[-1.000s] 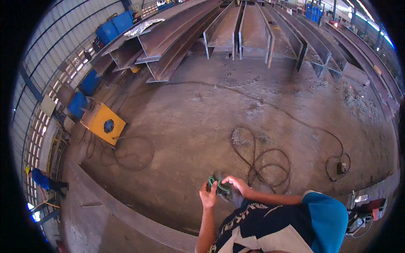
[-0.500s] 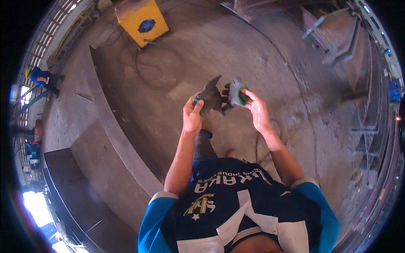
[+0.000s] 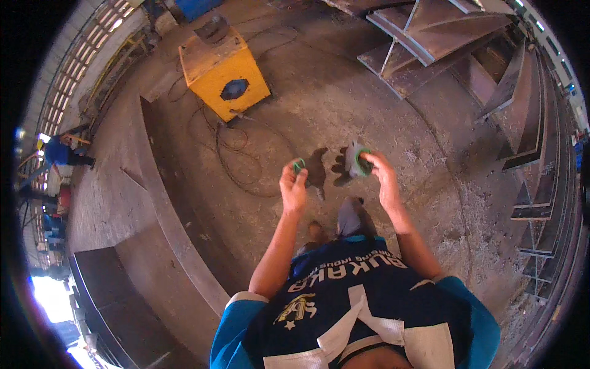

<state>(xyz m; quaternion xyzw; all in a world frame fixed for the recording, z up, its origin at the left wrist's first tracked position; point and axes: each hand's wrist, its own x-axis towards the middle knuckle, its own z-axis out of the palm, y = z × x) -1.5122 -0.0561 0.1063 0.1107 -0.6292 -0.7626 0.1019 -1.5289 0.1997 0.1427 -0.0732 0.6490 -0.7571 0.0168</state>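
My left hand (image 3: 294,186) pinches the green cuff of a dark work glove (image 3: 316,171), which dangles from it to the right. Across a narrow gap, my right hand (image 3: 380,172) grips a second, grey work glove (image 3: 351,162) by its green cuff, with the dark fingers of that glove pointing left. Both hands are bare and held out in front of my body above the floor. Part of each cuff is hidden behind my fingers.
A yellow box-shaped machine (image 3: 226,80) with a cable (image 3: 221,147) stands ahead. A long curved steel plate (image 3: 166,203) lies on the left, steel beams (image 3: 424,37) on the right. A person (image 3: 60,151) in blue is at the far left.
The view has shifted, showing more of the yellow machine and beams. Both hands sit lower in the picture, and my legs have moved. Each hand keeps its glove.
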